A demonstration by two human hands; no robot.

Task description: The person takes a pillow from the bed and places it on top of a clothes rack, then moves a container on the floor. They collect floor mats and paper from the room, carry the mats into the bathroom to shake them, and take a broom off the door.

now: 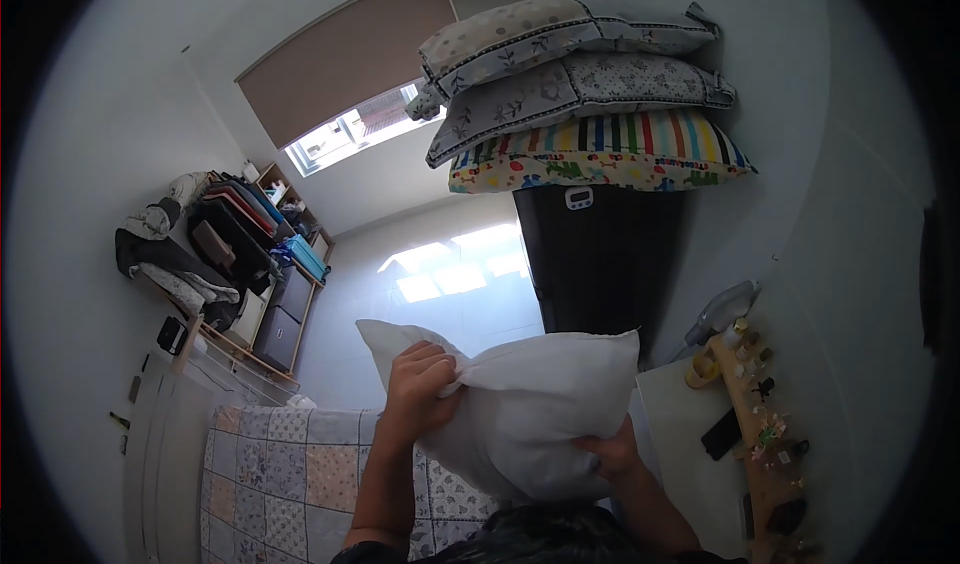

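1. White pillow [545, 389] is up in the person's hands, lower middle of the frame, with a patchwork bedspread [285, 464] lower left.
2. Left hand [420, 386] has a proper fistful of fabric, all scrunched up.
3. Right hand [613, 454] is pinching the lower right side, can't tell how tight from where I'm standing.
4. Three patterned pillows [590, 82] piled upper right, black boxy thing [600, 264] below.

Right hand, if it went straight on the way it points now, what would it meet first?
The white pillow, most likely: the right hand is already against it. What lies beyond is hard to judge for depth.
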